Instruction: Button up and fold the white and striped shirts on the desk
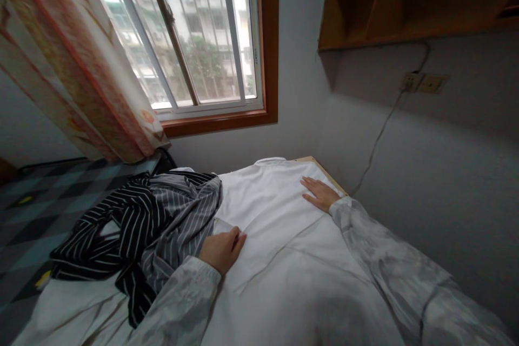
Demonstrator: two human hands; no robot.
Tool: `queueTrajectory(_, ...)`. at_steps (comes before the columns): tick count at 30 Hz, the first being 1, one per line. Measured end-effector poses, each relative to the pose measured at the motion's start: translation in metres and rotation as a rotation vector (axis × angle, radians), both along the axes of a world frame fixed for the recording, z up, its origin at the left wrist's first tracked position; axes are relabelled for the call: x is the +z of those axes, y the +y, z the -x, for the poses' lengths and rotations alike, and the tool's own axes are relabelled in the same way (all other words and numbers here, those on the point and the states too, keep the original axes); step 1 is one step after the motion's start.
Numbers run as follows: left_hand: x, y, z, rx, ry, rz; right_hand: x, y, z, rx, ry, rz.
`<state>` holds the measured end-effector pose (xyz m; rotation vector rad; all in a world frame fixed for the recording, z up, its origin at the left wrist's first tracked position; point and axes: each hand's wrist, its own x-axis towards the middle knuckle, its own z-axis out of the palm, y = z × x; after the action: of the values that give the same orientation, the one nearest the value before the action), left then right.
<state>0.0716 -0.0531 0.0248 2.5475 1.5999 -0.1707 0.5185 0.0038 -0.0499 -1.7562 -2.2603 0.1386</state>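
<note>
A white cloth [267, 200], which looks like a garment, is spread over a raised surface with long creases across it. My right hand [321, 193] lies flat on its far right part, fingers stretched and slightly apart. At its left side my left hand [222, 248] rests on the cloth with bent fingers, the thumb close to them and the fingertips partly hidden. Just beyond the left wrist, a crumpled black and grey striped garment [158, 221] lies heaped against the white cloth. Both forearms are in pale patterned sleeves.
A wooden board edge [320, 166] shows past the cloth's far right corner. Checked dark bedding [24, 227] spreads at the left. Behind are a window [198, 38] and a patterned curtain [89, 65]. A cable [375, 146] hangs down the right wall under a wooden shelf [365, 38].
</note>
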Motion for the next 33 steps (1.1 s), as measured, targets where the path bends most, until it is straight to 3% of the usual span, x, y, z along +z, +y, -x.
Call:
queueTrajectory(9,0.007,-0.008,-0.005,0.037,0.05,0.017,-0.011,0.039,-0.058,-0.269,-0.005,0.099)
queueTrajectory(14,0.017,-0.005,0.008,0.089,0.069,-0.046,-0.003,0.038,-0.061,-0.467,-0.008,0.161)
queueTrajectory(17,0.03,0.003,0.01,0.077,0.009,-0.158,0.005,0.028,-0.037,-0.385,-0.033,0.058)
queueTrajectory(20,0.034,0.02,-0.005,-0.084,-0.106,-0.273,0.011,0.013,0.008,-0.175,-0.044,-0.022)
queueTrajectory(22,0.026,0.035,-0.023,-0.212,-0.191,-0.297,0.012,0.005,0.04,-0.06,-0.021,-0.029)
queueTrajectory(26,-0.009,0.057,-0.049,-0.359,-0.225,-0.213,0.002,-0.003,0.077,0.053,0.022,0.025)
queueTrajectory(29,-0.031,0.061,-0.048,-0.361,-0.229,-0.165,-0.008,0.001,0.066,0.039,0.013,0.029)
queueTrajectory(33,-0.039,0.059,-0.036,-0.297,-0.22,-0.174,-0.014,0.02,0.015,-0.099,-0.023,0.022)
